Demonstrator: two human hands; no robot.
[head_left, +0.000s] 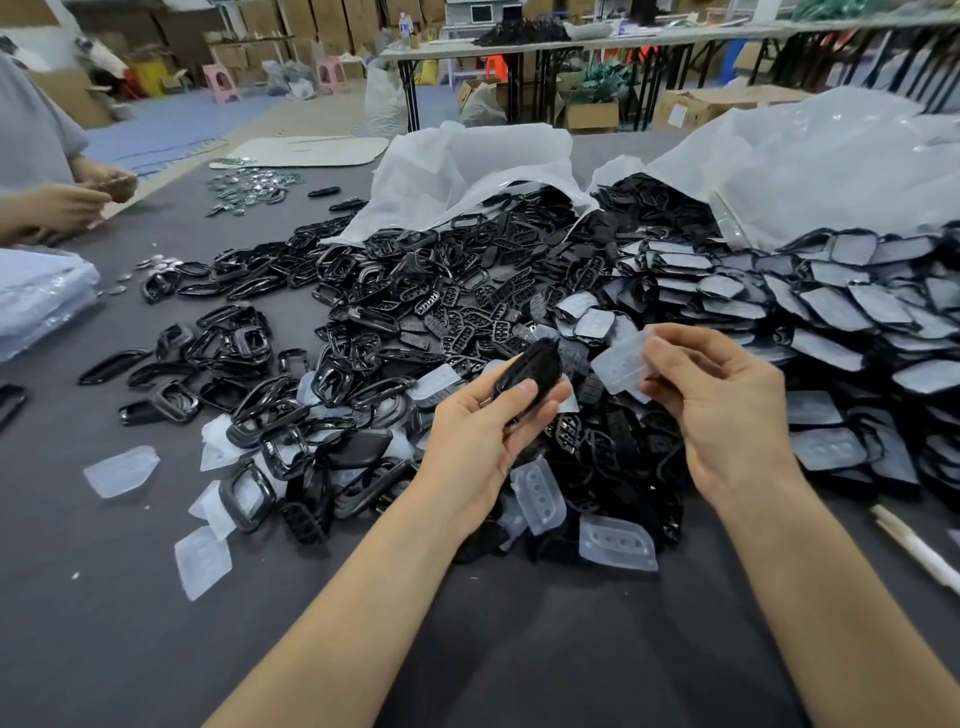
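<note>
Two curled hands (478, 431) (727, 410) (shell (535, 364), clear pad (623, 366))

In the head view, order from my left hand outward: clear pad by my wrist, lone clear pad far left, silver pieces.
1. Clear pad by the wrist, beside the left hand.
2. Lone clear pad, far left.
3. Silver pieces, back left.

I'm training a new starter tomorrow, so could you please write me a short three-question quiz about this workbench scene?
1. What does the left hand hold? A) black shell B) white pen C) cardboard box
2. True or false: the right hand pinches a clear pad.
3. Fill in: the heap of black parts spills from white plastic ____.
Key: 1 A; 2 true; 3 bags.
</note>
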